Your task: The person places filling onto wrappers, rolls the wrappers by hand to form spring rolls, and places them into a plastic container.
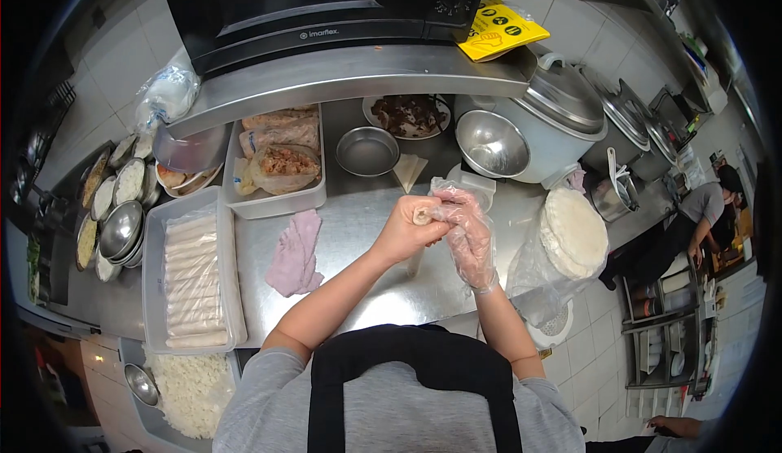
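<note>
Above the middle of the steel counter, my bare left hand (403,229) is closed around a pale rolled wrapper (422,215), whose end shows at the top of the fist. My right hand (467,237), in a clear plastic glove, is beside it, its fingers bent and touching the left hand near the roll. What the gloved fingers hold, if anything, is hidden. Just behind the hands lies a folded pale wrapper sheet (410,171). A stack of round white wrappers (573,233) on plastic is at the right. Many rolls (194,278) lie in a plastic tub (150,290) at the left.
A pink cloth (295,255) lies left of my hands. Behind are a container of bagged filling (281,201), metal bowls (367,151) (493,143), a plate of dark food and large pots. A shelf (350,81) with a microwave overhangs the counter. Another person stands far right.
</note>
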Available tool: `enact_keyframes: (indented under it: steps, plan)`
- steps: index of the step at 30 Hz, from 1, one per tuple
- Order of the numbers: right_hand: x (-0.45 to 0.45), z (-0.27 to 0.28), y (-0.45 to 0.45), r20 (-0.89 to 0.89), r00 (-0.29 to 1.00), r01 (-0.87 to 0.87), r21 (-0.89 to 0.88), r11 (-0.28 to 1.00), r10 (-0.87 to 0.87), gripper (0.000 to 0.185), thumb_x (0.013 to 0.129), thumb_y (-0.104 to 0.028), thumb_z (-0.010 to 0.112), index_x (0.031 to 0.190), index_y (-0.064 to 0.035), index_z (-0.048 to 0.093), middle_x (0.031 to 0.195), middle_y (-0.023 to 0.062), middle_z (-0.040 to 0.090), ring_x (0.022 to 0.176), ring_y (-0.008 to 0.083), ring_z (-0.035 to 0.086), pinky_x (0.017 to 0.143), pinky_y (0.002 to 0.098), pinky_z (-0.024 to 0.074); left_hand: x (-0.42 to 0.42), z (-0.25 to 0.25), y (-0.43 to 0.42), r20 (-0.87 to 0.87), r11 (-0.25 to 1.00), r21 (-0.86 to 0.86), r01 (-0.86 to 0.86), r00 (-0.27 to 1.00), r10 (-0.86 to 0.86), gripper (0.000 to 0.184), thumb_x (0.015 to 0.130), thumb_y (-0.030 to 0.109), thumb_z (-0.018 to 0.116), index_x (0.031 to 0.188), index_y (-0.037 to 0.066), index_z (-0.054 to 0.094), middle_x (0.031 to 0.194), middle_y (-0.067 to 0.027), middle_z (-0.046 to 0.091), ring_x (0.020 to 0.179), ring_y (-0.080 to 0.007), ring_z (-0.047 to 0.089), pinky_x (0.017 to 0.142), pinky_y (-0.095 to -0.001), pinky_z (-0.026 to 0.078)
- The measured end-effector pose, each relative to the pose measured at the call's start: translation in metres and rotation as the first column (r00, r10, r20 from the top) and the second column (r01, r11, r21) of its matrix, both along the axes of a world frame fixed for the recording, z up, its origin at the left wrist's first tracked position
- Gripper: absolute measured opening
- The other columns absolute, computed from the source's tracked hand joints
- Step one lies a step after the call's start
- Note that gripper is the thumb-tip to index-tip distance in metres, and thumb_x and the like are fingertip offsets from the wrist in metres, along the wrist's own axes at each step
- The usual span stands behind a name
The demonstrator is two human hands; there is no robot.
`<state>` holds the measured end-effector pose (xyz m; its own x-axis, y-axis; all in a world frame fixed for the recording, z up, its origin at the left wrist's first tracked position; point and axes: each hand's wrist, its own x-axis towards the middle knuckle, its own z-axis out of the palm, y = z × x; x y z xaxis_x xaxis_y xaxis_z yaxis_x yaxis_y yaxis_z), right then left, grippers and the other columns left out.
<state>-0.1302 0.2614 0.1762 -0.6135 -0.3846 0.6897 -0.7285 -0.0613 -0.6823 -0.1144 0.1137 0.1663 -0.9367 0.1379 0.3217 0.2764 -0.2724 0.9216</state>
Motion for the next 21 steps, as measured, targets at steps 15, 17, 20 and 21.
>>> enact_keyframes:
  steps: [15,17,20,21]
  plan:
    - [-0.003,-0.055,-0.02,0.409,0.901,-0.117,-0.088,0.989,0.143,0.037,0.092,-0.034,0.059,0.104,0.0007,0.054,0.104,0.0092,0.058,0.1,0.0186,0.056,0.086,0.0354,0.0459,-0.008,0.019,-0.004,-0.011,0.981,0.182,-0.062,0.998,0.065,0.061,0.076,0.005,0.073,0.128,0.007,0.043,0.11,-0.0039,0.055,0.1,-0.0125,0.056,0.089,-0.0279,0.047]
    - [-0.007,-0.063,-0.009,0.623,0.729,-0.348,-0.021,0.937,0.285,0.038,0.093,-0.037,0.058,0.103,-0.0002,0.054,0.092,0.0072,0.058,0.086,0.0161,0.058,0.079,0.0319,0.0478,-0.009,0.02,-0.005,-0.053,0.98,0.196,0.022,0.999,-0.011,0.065,0.075,0.005,0.073,0.132,0.005,0.042,0.127,-0.0104,0.051,0.119,-0.0204,0.051,0.101,-0.0343,0.041]
    - [-0.003,-0.059,-0.004,0.648,0.575,-0.487,-0.22,0.845,0.5,0.037,0.095,-0.038,0.055,0.103,-0.0023,0.054,0.084,0.0052,0.057,0.076,0.015,0.057,0.073,0.0296,0.0482,-0.009,0.018,-0.012,-0.002,0.964,0.127,0.234,0.972,-0.236,0.067,0.075,0.008,0.074,0.133,0.004,0.041,0.131,-0.0129,0.051,0.123,-0.022,0.05,0.102,-0.035,0.041]
    - [-0.003,-0.059,-0.004,0.652,0.571,-0.487,-0.221,0.845,0.5,0.037,0.095,-0.038,0.055,0.103,-0.0023,0.054,0.084,0.0052,0.057,0.076,0.015,0.057,0.073,0.0296,0.0482,-0.01,0.015,-0.015,0.031,0.932,0.155,0.327,0.942,-0.335,0.061,0.077,0.014,0.074,0.13,0.002,0.045,0.125,-0.0149,0.057,0.121,-0.0237,0.054,0.101,-0.0356,0.042]
